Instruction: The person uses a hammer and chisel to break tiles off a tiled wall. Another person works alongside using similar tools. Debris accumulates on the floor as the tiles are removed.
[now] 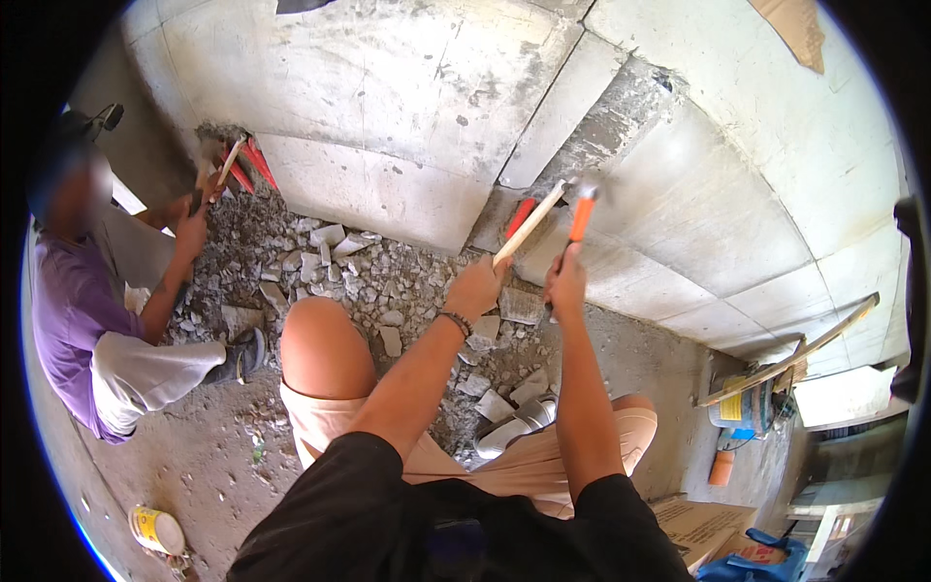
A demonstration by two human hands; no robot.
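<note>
My left hand [474,289] grips a pale wooden handle [531,222] that slants up to the tiled wall [378,80]. The working end of that tool is too small to identify. In my right hand [566,285] is a hammer with an orange and black handle [581,218]. Its head is blurred, close beside the far end of the wooden handle. Both tools meet the lower end of a chipped channel [607,116] in the wall. A red tube [520,217] shows in the wall just left of the wooden handle.
Broken masonry [342,254] covers the floor between my knees and the wall. At left, a co-worker [80,305] holds tools near red tubes [256,164]. A curved wooden strip [793,360] leans at right above a bucket [734,404]. Cardboard [702,527] and a tub [156,531] lie behind.
</note>
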